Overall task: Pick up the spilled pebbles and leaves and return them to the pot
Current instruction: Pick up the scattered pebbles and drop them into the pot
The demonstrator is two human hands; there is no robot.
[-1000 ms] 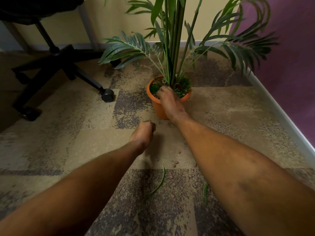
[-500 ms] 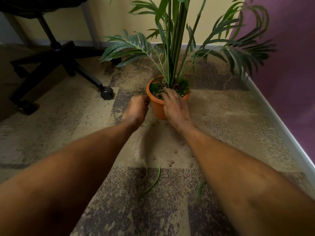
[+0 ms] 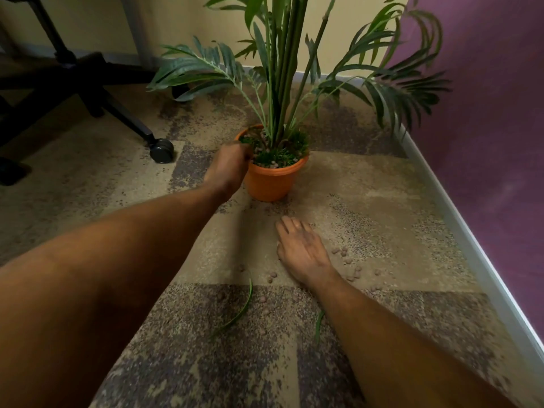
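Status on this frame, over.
Left hand at pot rim, grip unclear. Right hand open beside pebbles. Pebbles, two leaves on carpet. Nothing blocking.

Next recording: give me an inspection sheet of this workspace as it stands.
Surface: patchy beige and purple carpet.
Job's things: orange pot upright with plant; pebbles scattered around the right hand; two leaves on the carpet nearer the camera.
Clutter: nothing seen.
Hands: left hand at the pot's rim, grip unclear; right hand lies fingers-down on the carpet.
Cables: nothing seen.
Surroundings: office chair base, purple wall, baseboard.
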